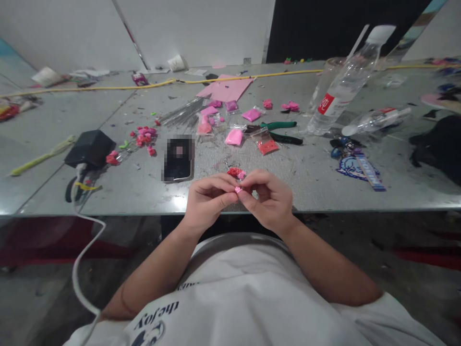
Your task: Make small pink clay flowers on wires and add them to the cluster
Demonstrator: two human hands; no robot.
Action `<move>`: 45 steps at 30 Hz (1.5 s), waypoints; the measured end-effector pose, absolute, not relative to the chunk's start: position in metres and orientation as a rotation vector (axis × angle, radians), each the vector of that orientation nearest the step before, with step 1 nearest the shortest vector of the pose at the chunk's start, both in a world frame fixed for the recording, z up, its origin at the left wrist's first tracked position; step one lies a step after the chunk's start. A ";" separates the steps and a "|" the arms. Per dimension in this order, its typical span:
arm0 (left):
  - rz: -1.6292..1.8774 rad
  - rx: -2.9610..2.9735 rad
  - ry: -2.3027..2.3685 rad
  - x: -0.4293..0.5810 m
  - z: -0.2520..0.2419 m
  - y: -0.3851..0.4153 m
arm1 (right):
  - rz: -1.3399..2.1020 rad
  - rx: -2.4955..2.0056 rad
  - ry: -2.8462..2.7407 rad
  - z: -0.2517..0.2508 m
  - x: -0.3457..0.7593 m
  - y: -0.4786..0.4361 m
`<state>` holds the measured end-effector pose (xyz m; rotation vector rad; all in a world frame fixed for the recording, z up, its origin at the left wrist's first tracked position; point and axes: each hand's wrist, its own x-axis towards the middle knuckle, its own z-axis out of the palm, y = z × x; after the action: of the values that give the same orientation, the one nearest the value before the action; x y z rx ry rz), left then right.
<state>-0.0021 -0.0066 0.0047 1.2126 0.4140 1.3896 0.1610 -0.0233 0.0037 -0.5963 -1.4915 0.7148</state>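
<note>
While the left hand (204, 203) and right hand (272, 205) pinch a small pink piece (238, 190) between nearly closed fingertips, a red-and-pink cluster (235, 172) sits just beyond them. Squeezing too hard could flatten the piece; a loose pinch could drop it over the table (320, 194) edge beneath them.

The pink piece (238, 190) looks matt, the tabletop (306, 168) glossy.
</note>
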 end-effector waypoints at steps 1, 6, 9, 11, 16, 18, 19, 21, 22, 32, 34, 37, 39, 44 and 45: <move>1.381 1.209 0.421 -0.002 0.005 -0.007 | 0.714 -0.601 -1.492 0.004 0.161 -0.023; 1.339 1.218 0.405 -0.004 0.004 -0.006 | 0.773 -0.560 -1.475 0.002 0.162 -0.022; 1.309 1.210 0.386 -0.005 0.004 -0.006 | 0.864 -0.526 -1.453 0.001 0.163 -0.021; 1.287 1.198 0.372 -0.005 0.005 -0.006 | 0.917 -0.502 -1.443 0.001 0.164 -0.020; 1.285 1.192 0.318 -0.004 0.007 -0.005 | 0.975 -0.441 -1.418 0.002 0.164 -0.018; 1.297 1.183 0.311 -0.003 0.008 -0.006 | 0.970 -0.459 -1.412 0.002 0.164 -0.019; 1.304 1.174 0.317 -0.003 0.008 -0.006 | 0.963 -0.477 -1.410 0.002 0.164 -0.019; 1.320 1.154 0.328 -0.003 0.007 -0.005 | 0.943 -0.502 -1.412 0.003 0.163 -0.020; 1.328 1.146 0.332 -0.003 0.007 -0.005 | 0.930 -0.505 -1.416 0.003 0.163 -0.020; 1.367 1.159 0.343 0.000 0.007 -0.005 | 0.738 -0.495 -1.480 0.004 0.161 -0.023; 1.353 1.176 0.347 -0.001 0.006 -0.006 | 0.720 -0.497 -1.478 0.003 0.161 -0.024; 1.329 1.199 0.351 -0.002 0.005 -0.006 | 0.726 -0.494 -1.461 0.002 0.161 -0.023; 1.309 1.210 0.342 -0.003 0.004 -0.005 | 0.779 -0.478 -1.446 0.002 0.162 -0.023; 1.278 1.203 0.377 -0.004 0.003 -0.006 | 0.971 -0.420 -1.403 0.003 0.164 -0.020; 1.274 1.196 0.395 -0.004 0.003 -0.006 | 0.992 -0.413 -1.396 0.004 0.164 -0.019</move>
<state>-0.0042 -0.0065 0.0035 1.1959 0.3945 1.2736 0.1644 -0.0194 0.0035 -0.4125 -1.3955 0.9916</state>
